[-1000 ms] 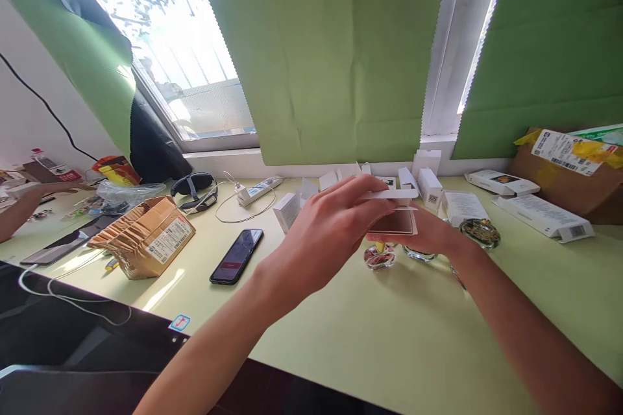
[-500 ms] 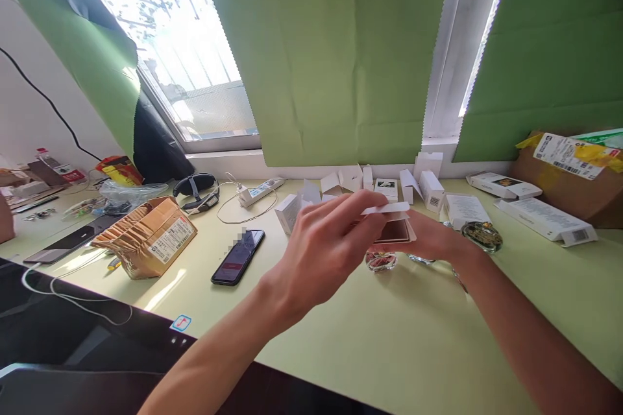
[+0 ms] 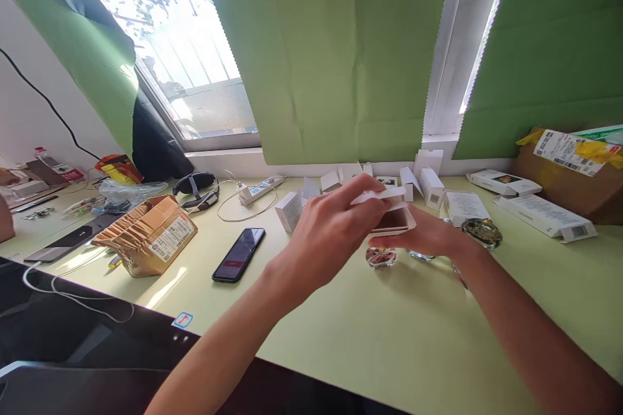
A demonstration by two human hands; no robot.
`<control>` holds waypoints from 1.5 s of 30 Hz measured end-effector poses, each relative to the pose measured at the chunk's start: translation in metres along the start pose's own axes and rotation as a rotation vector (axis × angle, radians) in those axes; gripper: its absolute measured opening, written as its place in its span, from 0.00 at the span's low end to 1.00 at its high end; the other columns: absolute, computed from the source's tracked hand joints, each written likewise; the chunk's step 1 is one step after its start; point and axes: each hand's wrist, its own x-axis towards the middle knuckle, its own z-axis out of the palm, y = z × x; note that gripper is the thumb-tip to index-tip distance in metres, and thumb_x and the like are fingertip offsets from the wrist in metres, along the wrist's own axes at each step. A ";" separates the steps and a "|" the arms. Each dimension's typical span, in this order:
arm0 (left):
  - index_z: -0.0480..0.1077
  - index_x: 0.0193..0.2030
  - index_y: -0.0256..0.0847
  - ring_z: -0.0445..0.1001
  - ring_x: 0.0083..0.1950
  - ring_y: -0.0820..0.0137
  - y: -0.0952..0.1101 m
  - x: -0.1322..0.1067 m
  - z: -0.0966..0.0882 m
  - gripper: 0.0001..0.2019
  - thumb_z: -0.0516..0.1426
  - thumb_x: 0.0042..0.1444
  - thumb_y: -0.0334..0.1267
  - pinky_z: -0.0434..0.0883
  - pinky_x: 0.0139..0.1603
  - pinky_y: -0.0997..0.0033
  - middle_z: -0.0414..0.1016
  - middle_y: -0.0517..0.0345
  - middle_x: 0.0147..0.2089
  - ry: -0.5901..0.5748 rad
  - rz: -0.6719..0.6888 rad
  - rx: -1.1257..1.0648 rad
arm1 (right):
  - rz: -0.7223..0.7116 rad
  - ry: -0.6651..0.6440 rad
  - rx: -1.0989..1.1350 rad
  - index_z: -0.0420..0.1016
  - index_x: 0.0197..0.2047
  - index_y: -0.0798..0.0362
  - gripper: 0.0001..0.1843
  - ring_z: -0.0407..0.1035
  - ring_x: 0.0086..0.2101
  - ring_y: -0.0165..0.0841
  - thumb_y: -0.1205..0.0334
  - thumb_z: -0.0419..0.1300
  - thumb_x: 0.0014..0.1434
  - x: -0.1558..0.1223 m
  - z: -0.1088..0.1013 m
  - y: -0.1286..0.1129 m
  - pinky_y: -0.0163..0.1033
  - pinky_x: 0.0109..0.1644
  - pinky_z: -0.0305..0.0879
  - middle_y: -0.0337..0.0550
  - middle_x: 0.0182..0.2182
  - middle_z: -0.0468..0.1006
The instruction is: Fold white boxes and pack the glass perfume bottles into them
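Note:
A small white cardboard box point(image 3: 409, 223) is held above the table, its opening towards me and its inside brownish and dark. My right hand point(image 3: 428, 233) grips it from behind and the right side, with most of its fingers hidden. My left hand point(image 3: 333, 224) reaches over from the left, fingers bent and closed on the box's raised white flap. Just below the box, a round clear glass piece with reddish contents point(image 3: 381, 257) rests on the table. Further right, another round glass piece with dark, gold-flecked contents point(image 3: 481, 233) lies near my right wrist.
Several opened white boxes point(image 3: 289, 211) line the back of the table. A phone point(image 3: 239, 255) and a brown carton of packets point(image 3: 168, 233) lie to the left, near a power strip point(image 3: 263, 190) and headset point(image 3: 195, 191). A large carton point(image 3: 569, 188) stands at right.
The flap and my left fingers have moved up slightly, so the box's opening shows wider. My right hand still holds the box in nearly the same place.

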 end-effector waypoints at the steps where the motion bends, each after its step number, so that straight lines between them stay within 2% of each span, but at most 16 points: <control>1: 0.75 0.46 0.43 0.75 0.37 0.75 -0.006 0.004 0.000 0.10 0.52 0.67 0.32 0.69 0.34 0.75 0.76 0.52 0.50 0.013 -0.021 -0.034 | 0.020 -0.004 0.000 0.78 0.42 0.49 0.12 0.76 0.35 0.39 0.54 0.66 0.55 0.001 -0.001 0.002 0.40 0.37 0.72 0.40 0.35 0.83; 4: 0.77 0.41 0.41 0.74 0.37 0.75 -0.029 0.014 -0.004 0.09 0.54 0.67 0.35 0.68 0.34 0.75 0.77 0.53 0.45 0.029 -0.087 -0.105 | 0.097 0.043 -0.078 0.74 0.54 0.45 0.26 0.75 0.42 0.42 0.49 0.68 0.53 0.001 -0.011 0.009 0.43 0.41 0.72 0.44 0.45 0.82; 7: 0.77 0.39 0.40 0.73 0.35 0.76 -0.054 0.010 -0.006 0.08 0.56 0.65 0.34 0.67 0.34 0.75 0.77 0.56 0.42 -0.151 -0.158 -0.112 | 0.164 0.025 -0.218 0.69 0.63 0.44 0.36 0.72 0.51 0.45 0.47 0.68 0.52 -0.005 -0.022 0.020 0.45 0.49 0.70 0.47 0.57 0.76; 9: 0.77 0.44 0.42 0.73 0.34 0.77 -0.068 -0.003 0.000 0.09 0.55 0.65 0.33 0.67 0.34 0.76 0.77 0.58 0.42 -0.296 -0.199 -0.129 | 0.185 -0.095 -0.273 0.70 0.62 0.46 0.33 0.71 0.53 0.46 0.49 0.67 0.53 -0.006 -0.023 0.028 0.46 0.52 0.68 0.49 0.56 0.76; 11: 0.77 0.47 0.44 0.73 0.34 0.77 -0.078 -0.023 0.014 0.11 0.54 0.66 0.32 0.68 0.34 0.77 0.77 0.58 0.43 -0.404 -0.218 -0.159 | 0.196 -0.212 -0.314 0.74 0.57 0.47 0.27 0.72 0.51 0.46 0.53 0.66 0.53 -0.003 -0.017 0.036 0.46 0.51 0.68 0.48 0.52 0.79; 13: 0.76 0.50 0.44 0.75 0.37 0.75 -0.086 -0.043 0.032 0.12 0.53 0.66 0.31 0.71 0.36 0.76 0.77 0.56 0.44 -0.439 -0.229 -0.186 | 0.201 -0.264 -0.346 0.77 0.51 0.47 0.22 0.73 0.48 0.45 0.56 0.67 0.52 0.002 -0.006 0.043 0.45 0.47 0.68 0.47 0.49 0.80; 17: 0.69 0.61 0.44 0.75 0.50 0.71 -0.093 -0.073 0.058 0.17 0.52 0.67 0.31 0.76 0.46 0.69 0.73 0.49 0.53 -0.356 -0.272 -0.243 | 0.182 -0.295 -0.369 0.78 0.43 0.48 0.13 0.74 0.40 0.41 0.57 0.66 0.52 0.013 0.011 0.052 0.41 0.39 0.65 0.44 0.42 0.81; 20: 0.67 0.62 0.46 0.70 0.60 0.67 -0.091 -0.083 0.061 0.18 0.54 0.67 0.34 0.74 0.57 0.61 0.68 0.48 0.59 -0.265 -0.313 -0.318 | 0.177 -0.303 -0.386 0.76 0.43 0.48 0.13 0.73 0.37 0.39 0.56 0.65 0.54 0.015 0.014 0.056 0.39 0.36 0.62 0.44 0.40 0.81; 22: 0.65 0.63 0.48 0.68 0.62 0.66 -0.088 -0.089 0.062 0.19 0.55 0.66 0.36 0.72 0.61 0.57 0.66 0.48 0.62 -0.225 -0.377 -0.403 | 0.170 -0.309 -0.395 0.76 0.42 0.49 0.13 0.72 0.36 0.39 0.54 0.65 0.54 0.015 0.013 0.058 0.39 0.35 0.60 0.44 0.39 0.80; 26: 0.57 0.67 0.53 0.69 0.62 0.63 -0.081 -0.106 0.070 0.24 0.56 0.66 0.42 0.72 0.60 0.57 0.68 0.49 0.62 -0.186 -0.619 -0.562 | 0.163 -0.318 -0.409 0.77 0.42 0.49 0.16 0.71 0.35 0.38 0.49 0.65 0.54 0.015 0.009 0.056 0.37 0.33 0.57 0.43 0.38 0.79; 30: 0.62 0.64 0.50 0.71 0.59 0.60 -0.078 -0.118 0.087 0.23 0.57 0.65 0.49 0.71 0.56 0.58 0.71 0.50 0.59 -0.162 -0.798 -0.702 | 0.188 -0.308 -0.423 0.77 0.44 0.49 0.18 0.71 0.36 0.38 0.48 0.64 0.55 0.011 0.000 0.049 0.37 0.33 0.58 0.44 0.38 0.79; 34: 0.64 0.61 0.48 0.73 0.55 0.60 -0.076 -0.120 0.098 0.23 0.58 0.63 0.52 0.70 0.51 0.62 0.74 0.51 0.56 -0.139 -0.904 -0.917 | 0.193 -0.294 -0.384 0.77 0.47 0.48 0.20 0.74 0.39 0.40 0.46 0.63 0.56 0.000 -0.018 0.036 0.38 0.37 0.62 0.44 0.42 0.81; 37: 0.66 0.59 0.46 0.72 0.56 0.59 -0.073 -0.116 0.100 0.22 0.60 0.62 0.51 0.69 0.52 0.62 0.75 0.52 0.56 -0.107 -0.959 -0.983 | 0.150 -0.226 -0.316 0.76 0.48 0.47 0.21 0.75 0.42 0.41 0.44 0.63 0.57 -0.010 -0.030 0.019 0.40 0.41 0.65 0.44 0.44 0.82; 40: 0.67 0.58 0.44 0.73 0.55 0.59 -0.069 -0.110 0.104 0.23 0.61 0.60 0.51 0.69 0.52 0.62 0.76 0.51 0.54 -0.078 -0.980 -1.023 | 0.100 -0.098 -0.233 0.75 0.53 0.47 0.25 0.76 0.41 0.39 0.43 0.64 0.57 -0.016 -0.031 0.000 0.41 0.43 0.69 0.43 0.43 0.82; 42: 0.67 0.57 0.42 0.75 0.53 0.59 -0.066 -0.104 0.111 0.22 0.61 0.60 0.49 0.69 0.53 0.61 0.78 0.50 0.52 -0.067 -0.922 -1.084 | 0.051 0.027 -0.205 0.72 0.57 0.43 0.27 0.77 0.41 0.38 0.44 0.65 0.57 -0.016 -0.025 -0.009 0.41 0.44 0.71 0.40 0.42 0.83; 45: 0.69 0.56 0.40 0.75 0.55 0.58 -0.066 -0.095 0.127 0.21 0.61 0.61 0.48 0.69 0.56 0.60 0.78 0.48 0.54 -0.024 -0.762 -1.120 | -0.072 0.192 -0.152 0.70 0.58 0.41 0.25 0.77 0.44 0.36 0.46 0.64 0.59 -0.010 -0.012 -0.014 0.42 0.50 0.72 0.38 0.46 0.81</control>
